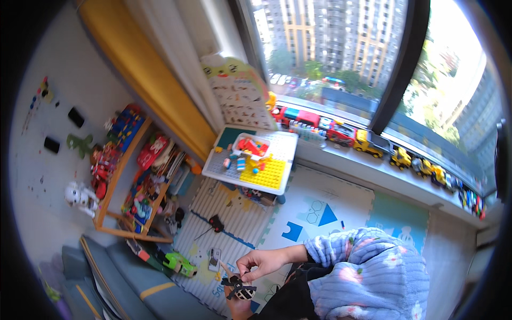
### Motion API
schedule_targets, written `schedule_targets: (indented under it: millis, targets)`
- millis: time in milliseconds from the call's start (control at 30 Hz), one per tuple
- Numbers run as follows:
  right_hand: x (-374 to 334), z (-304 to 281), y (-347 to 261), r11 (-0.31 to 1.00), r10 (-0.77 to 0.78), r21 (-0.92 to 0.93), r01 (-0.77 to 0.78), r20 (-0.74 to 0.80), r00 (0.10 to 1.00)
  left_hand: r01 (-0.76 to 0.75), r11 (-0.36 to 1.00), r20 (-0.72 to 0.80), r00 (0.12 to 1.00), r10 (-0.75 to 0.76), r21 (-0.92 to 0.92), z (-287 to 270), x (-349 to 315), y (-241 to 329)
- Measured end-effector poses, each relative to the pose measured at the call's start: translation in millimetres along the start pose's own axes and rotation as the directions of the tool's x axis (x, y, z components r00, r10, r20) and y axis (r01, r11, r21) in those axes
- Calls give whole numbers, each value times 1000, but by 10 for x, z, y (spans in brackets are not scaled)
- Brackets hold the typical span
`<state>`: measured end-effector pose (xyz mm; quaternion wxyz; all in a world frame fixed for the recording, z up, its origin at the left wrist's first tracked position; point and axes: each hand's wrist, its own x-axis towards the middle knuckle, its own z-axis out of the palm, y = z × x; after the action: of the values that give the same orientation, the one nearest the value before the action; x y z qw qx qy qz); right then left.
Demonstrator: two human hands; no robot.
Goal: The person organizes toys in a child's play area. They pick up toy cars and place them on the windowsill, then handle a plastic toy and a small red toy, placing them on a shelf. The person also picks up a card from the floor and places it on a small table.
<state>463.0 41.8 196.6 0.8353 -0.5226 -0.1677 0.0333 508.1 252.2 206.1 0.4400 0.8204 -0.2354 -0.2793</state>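
In front of my body, low in the view, I hold a small black object with pale stripes (pixel 243 291) and dark strap-like parts; its exact kind is not clear. My left hand (pixel 240 308) cups it from below, with its fingers partly hidden behind it. From above, my right hand (pixel 265 263) pinches its top edge between thumb and fingers. A fluffy blue-grey sleeve (pixel 341 253) covers the right arm. Beyond the hands on the mat lie a grey handheld device (pixel 214 260) and a green toy car (pixel 180 263).
A building-block table (pixel 213 168) with loose bricks stands ahead. A wooden toy shelf (pixel 120 186) is at left, above a grey-blue sofa (pixel 160 298). A black toy (pixel 216 223) and a blue marker (pixel 342 225) lie on the floor mat. Toy trucks (pixel 370 144) line the windowsill.
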Motion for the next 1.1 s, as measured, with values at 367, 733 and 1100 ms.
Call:
schedule_targets:
  millis: [367,733,1100]
  targets:
    - [-1910,367,-585,613,-575,-776,-151,-569,587,434,725,676,735,58,-534,1325,547,458]
    - [-4780,455,-1151,371,-810,-814,-447,-519,272,565,806,888,444,-121,-173,4013,-47,1562]
    - [-5497,564,-1725,305,-877,-657,-689,-476,66,593,783,961,276,20,-187,5172,-284,2413]
